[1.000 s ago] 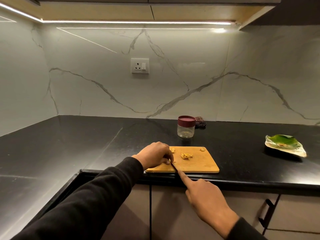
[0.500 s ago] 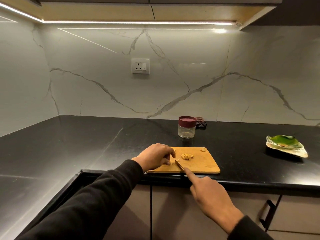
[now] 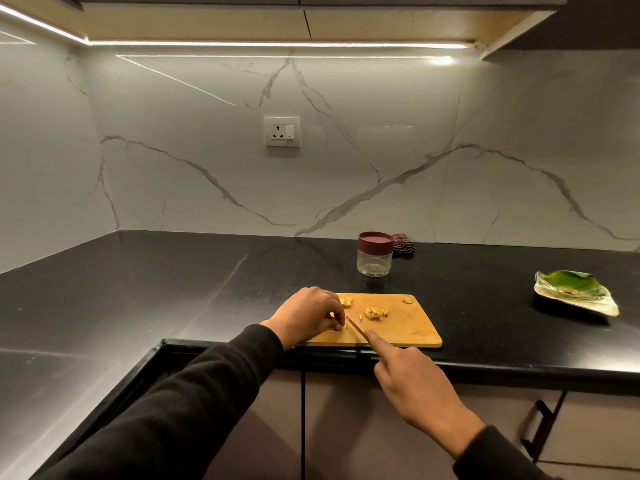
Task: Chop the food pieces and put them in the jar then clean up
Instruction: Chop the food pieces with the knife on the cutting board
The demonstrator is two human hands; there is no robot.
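A wooden cutting board (image 3: 405,327) lies at the front edge of the black counter. On it sit a small heap of chopped pale food (image 3: 374,313), an uncut piece (image 3: 345,301) at the back left and another piece (image 3: 408,299) at the back right. My left hand (image 3: 308,315) pinches a small food piece at the board's left side. My right hand (image 3: 412,379) grips a knife (image 3: 356,328), index finger stretched along its back, blade down beside my left fingertips. A clear jar with a maroon lid (image 3: 375,253) stands behind the board.
A dark checked cloth (image 3: 403,244) lies behind the jar by the wall. A leaf-shaped plate (image 3: 576,292), green inside, sits at the right. A wall socket (image 3: 282,132) is above. Cabinet doors with a black handle (image 3: 535,427) are below the counter.
The knife and my right hand have shifted slightly right along the board, and my left fingers have followed onto the piece. The chopped heap stays where it was.
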